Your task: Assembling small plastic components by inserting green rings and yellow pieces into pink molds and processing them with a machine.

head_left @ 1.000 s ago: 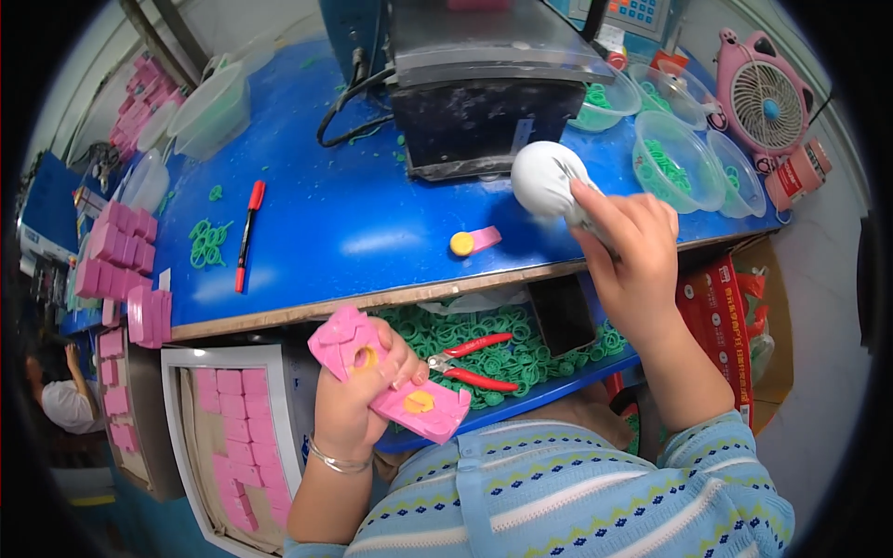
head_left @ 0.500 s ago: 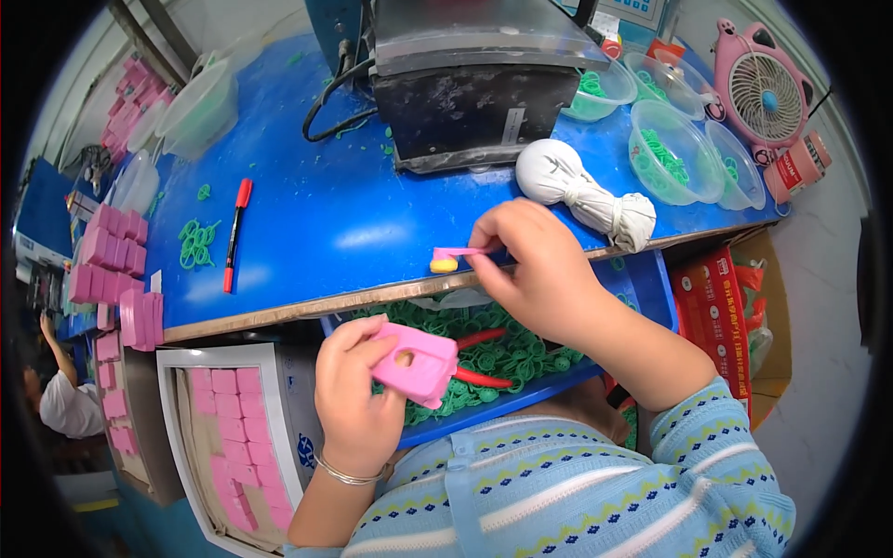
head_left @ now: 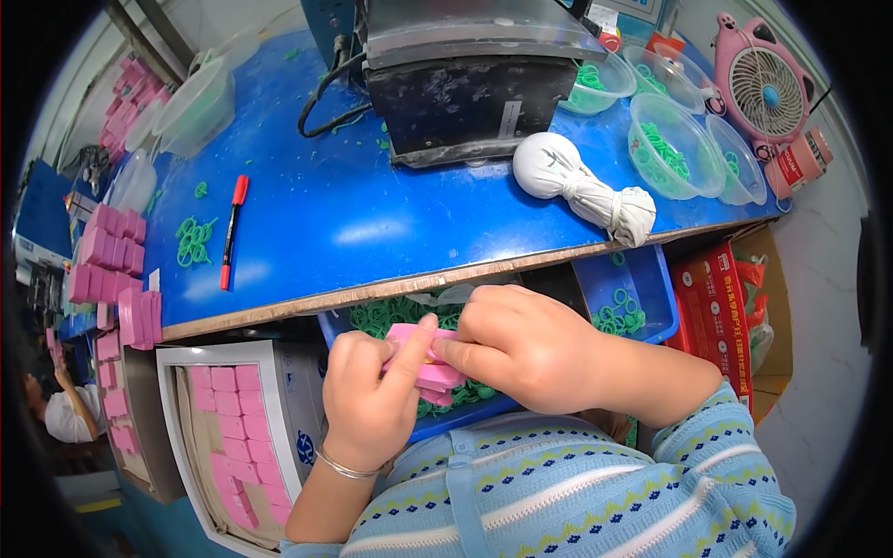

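Note:
In front of me, above the blue bin, my left hand [head_left: 370,400] is closed around a pink block [head_left: 441,377], its thumb lying across the top. My right hand [head_left: 535,353] comes in from the right, fingers curled, its thumb tip pressed to the same block. A trace of yellow shows between the two thumbs. The pink strip with the yellow bit is otherwise hidden by my fingers. Below lies the blue bin [head_left: 662,279] of green rings [head_left: 619,314], largely covered by my hands.
A blue table [head_left: 316,232] carries a black machine [head_left: 465,102], a white cloth-wrapped bundle [head_left: 586,186], a red-and-black marker [head_left: 234,232], clear bowls [head_left: 677,149] and a pink fan [head_left: 765,88]. Pink blocks fill a white-edged box [head_left: 228,446] at lower left. Far left, another person [head_left: 70,414] sits.
My right hand has come down and left with the pink strip, and now meets the block in my left hand. The red handles in the bin are now covered.

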A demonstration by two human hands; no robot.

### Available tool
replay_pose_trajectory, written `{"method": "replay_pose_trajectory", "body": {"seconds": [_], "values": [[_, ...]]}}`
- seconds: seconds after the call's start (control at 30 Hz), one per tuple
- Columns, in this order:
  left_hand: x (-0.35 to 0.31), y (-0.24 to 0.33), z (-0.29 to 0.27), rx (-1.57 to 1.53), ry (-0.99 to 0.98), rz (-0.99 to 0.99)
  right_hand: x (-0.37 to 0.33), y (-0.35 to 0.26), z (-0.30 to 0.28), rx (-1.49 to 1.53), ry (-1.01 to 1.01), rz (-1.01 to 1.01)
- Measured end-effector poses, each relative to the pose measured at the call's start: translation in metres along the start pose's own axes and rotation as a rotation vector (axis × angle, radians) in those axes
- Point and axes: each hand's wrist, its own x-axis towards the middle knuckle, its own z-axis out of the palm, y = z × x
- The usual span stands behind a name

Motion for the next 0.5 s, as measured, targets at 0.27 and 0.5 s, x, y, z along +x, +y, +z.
{"method": "replay_pose_trajectory", "body": {"seconds": [0.27,0.5], "values": [[-0.004,0.001,0.002,-0.140,-0.094,-0.105,0.001,-0.015,0.019,-0.097,0.030,0.084],[-0.004,0.006,-0.004,-0.397,-0.388,-0.154,-0.005,-0.004,0.043,0.011,0.228,0.219]]}}
